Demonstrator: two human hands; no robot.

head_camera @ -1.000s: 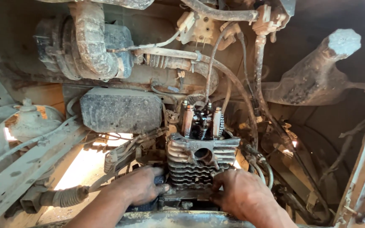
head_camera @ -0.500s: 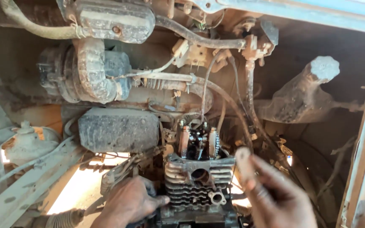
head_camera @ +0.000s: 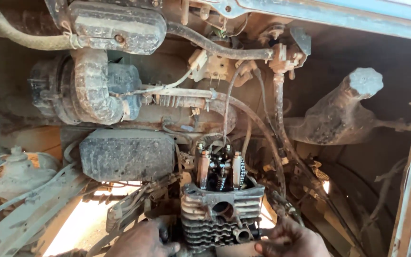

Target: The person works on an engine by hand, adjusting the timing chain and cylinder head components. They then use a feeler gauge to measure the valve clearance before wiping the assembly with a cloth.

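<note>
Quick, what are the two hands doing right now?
Left hand: curled closed against the left side of the finned engine cylinder; grip hidden.
Right hand: fingertips pressing the cylinder's lower right edge, holding nothing loose.

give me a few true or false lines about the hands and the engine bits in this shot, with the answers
1. Both hands, left hand and right hand, are at the base of the finned cylinder head. True.
2. The valve springs on top of the head are covered by a lid. False: they are exposed.
3. A dusty rectangular box sits left of the head. True.
4. The right hand holds a spanner. False: no tool shows in it.
5. The ribbed hose lies below the hands. False: it is above them.
</note>
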